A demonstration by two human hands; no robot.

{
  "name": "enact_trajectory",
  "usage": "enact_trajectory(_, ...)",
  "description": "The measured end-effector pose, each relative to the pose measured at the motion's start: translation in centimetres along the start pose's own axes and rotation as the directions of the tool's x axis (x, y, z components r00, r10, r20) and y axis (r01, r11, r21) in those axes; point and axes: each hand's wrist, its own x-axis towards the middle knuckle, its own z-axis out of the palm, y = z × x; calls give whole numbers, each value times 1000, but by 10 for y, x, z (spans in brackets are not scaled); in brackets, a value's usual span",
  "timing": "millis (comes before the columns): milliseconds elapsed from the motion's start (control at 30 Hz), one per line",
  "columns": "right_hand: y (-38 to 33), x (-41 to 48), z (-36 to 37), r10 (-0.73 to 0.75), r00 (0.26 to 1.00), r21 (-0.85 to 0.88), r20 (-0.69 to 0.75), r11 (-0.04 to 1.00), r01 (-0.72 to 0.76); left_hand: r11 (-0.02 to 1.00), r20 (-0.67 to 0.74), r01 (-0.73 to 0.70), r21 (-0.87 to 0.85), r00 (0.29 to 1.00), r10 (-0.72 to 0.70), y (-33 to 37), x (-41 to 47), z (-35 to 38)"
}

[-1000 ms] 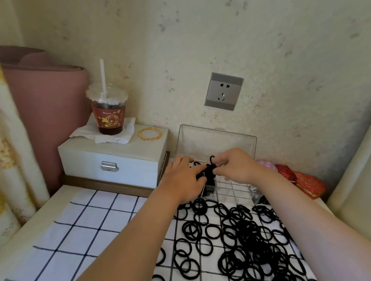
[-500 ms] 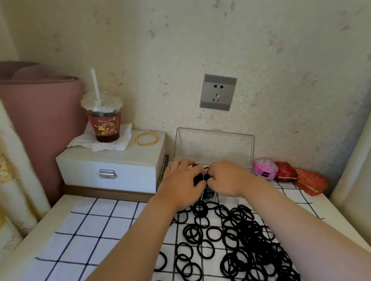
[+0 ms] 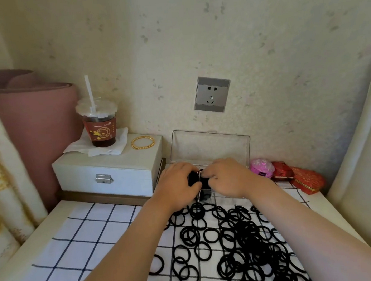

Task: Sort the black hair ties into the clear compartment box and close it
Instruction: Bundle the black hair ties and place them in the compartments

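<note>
Lower than a second ago: left hand (image 3: 178,183) and right hand (image 3: 223,178), knuckles up, down at the box (image 3: 245,156), the bundle (image 3: 204,181) no longer raised above it. Both curled round that soft black bundle, left thumb beneath, right fingertips pinching its top. Box at the desk's (image 3: 54,215) far edge: clear hard plastic, thin partitions, flat lid (image 3: 211,146) upright by the wall. Loose ties (image 3: 240,234), thin round loops, heaped and overlapping on the right half of the checked cloth (image 3: 88,244), reaching the box's front. Bare cloth on the left half. Tight beside the box: white case (image 3: 108,164) to the left, carrying a cup (image 3: 100,126) and a gold bangle (image 3: 142,142); to the right a glittery pink case (image 3: 261,167) and red boxes (image 3: 306,180). Speckled wall with a grey socket (image 3: 212,94).
</note>
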Motion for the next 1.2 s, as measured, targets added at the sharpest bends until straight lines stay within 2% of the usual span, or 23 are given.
enact_trajectory(100, -5, 5, 13, -12, 999, -229, 30, 973, 18, 1000, -3, -11, 15, 1000, 11, 0, -1, 0)
enact_trajectory(200, -8, 9, 14, 20, 999, -240, 51, 971, -8, 998, 28, -21, 64, 999, 20, 1, -1, 0)
enact_trajectory(267, -8, 9, 9, 62, 996, -83, 61, 995, -57, 998, 45, -26, 63, 999, 23, 1, -2, -1)
enact_trajectory(300, -7, 8, 5, 69, 997, 66, 43, 995, -72, 998, 47, -30, 54, 999, 27, 1, -3, -1)
enact_trajectory(367, -2, 4, -5, 125, 992, 366, -2, 923, -116, 999, 40, -32, 30, 999, 31, 2, -6, -3)
enact_trajectory(400, 0, 0, -12, 165, 986, 442, -29, 887, -135, 999, 36, -31, 19, 999, 31, 3, -7, -4)
enact_trajectory(533, 7, -13, -29, 215, 967, 498, -139, 859, -119, 998, 21, -56, 23, 998, 56, 9, -16, -8)
enact_trajectory(633, 2, -26, -36, 209, 967, 503, -144, 858, -110, 994, -16, -105, 39, 994, 105, 16, -28, -14)
enact_trajectory(767, -15, -51, -33, 130, 990, 393, -51, 914, -100, 991, -12, -118, 60, 993, 119, 30, -51, -25)
enact_trajectory(967, -31, -99, -13, 106, 990, 348, 94, 928, -133, 998, 206, -59, -33, 976, 64, 57, -92, -31)
enact_trajectory(1033, -30, -116, -8, 114, 983, 284, 146, 947, -152, 997, 259, -56, -54, 963, 69, 71, -105, -28)
enact_trajectory(1200, -21, -149, -2, 189, 973, 226, 136, 950, -216, 990, 377, -143, -9, 916, 136, 96, -126, -15)
